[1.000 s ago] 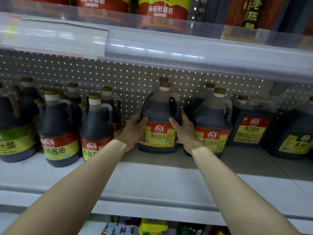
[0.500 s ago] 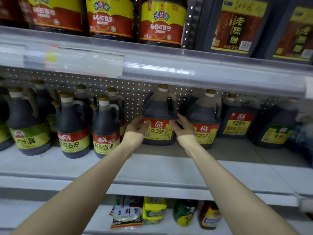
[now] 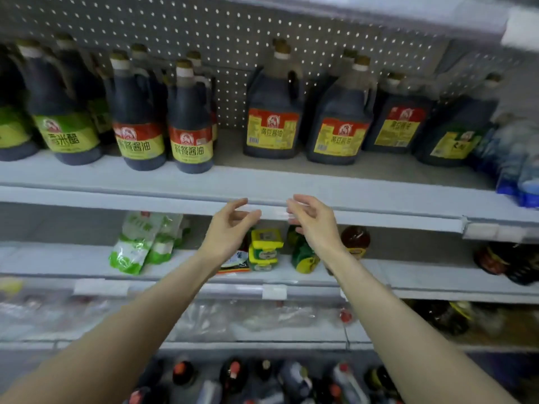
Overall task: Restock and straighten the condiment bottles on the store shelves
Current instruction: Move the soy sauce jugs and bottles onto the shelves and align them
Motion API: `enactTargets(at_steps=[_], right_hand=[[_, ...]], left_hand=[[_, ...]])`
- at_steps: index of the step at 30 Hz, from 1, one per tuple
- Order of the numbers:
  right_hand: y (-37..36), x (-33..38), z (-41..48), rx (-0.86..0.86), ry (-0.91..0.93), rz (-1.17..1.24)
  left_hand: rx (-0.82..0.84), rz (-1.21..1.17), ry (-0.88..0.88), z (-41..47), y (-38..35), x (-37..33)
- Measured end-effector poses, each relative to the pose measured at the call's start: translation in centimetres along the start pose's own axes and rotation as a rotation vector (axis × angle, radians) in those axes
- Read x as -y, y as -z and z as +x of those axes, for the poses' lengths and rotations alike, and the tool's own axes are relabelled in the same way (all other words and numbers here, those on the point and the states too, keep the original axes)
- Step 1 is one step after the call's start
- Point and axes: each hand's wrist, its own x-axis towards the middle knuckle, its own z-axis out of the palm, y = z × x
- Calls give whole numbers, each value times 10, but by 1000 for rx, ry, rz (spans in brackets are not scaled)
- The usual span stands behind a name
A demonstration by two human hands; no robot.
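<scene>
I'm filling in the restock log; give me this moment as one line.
left hand: open, empty | right hand: open, empty | soy sauce jug: upright on shelf, untouched | hands below shelf edge

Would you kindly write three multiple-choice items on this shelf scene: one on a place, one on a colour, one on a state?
1. Where does the large jug with the red and yellow label stand?
A. bottom shelf
B. shelf above the hands
C. floor

2. What colour are the pouches on the shelf below?
A. green and white
B. blue
C. black

3. What are the left hand and right hand doing?
A. gripping a jug
B. holding a pouch
C. open, holding nothing

Answers: 1 B, it sits on the shelf above both hands. 2 A, green print on white. 3 C, fingers are spread and touching nothing.
</scene>
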Motion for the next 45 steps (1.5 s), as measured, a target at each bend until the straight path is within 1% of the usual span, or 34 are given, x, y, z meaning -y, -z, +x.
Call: enactTargets(at_steps=[3,7,11,15,18,21,26,29,34,36,38,41,45], right_hand=[[-2,-35,-28,5,-46,0],[-6,-78,-61,34,-115,-13],[-12,-140,-103,52,-178,22],[-20,-212,-153,82,-283,30],[-30,-263,-187,118,-360,11],[-44,-313,-220,140,-438,37],[-79,-407,-273,171,-538,14],[-101,-458,-295,192,-585,-33],[-144,-537,-316,189,-626,-82],[-156,-560,-321,160,-641,-81],[-168,-582,-325,146,-630,-79],[-187,-617,-329,138,-607,-136],[-206,-648,-336,117,-583,-173]], left_hand=[[-15,7,62,-29,-2,36],[15,11,158,-68,-4,83],[-5,52,269,-114,-13,143],[28,49,381,-167,-23,204],[10,84,445,-203,-27,250],[-4,78,544,-237,-28,298],[-18,66,699,-284,-25,386],[-24,74,736,-303,-26,428],[-28,84,812,-322,-15,509],[-33,92,833,-329,-9,536],[-38,89,867,-336,-3,564],[-56,86,912,-347,4,604],[-51,72,930,-352,0,637]])
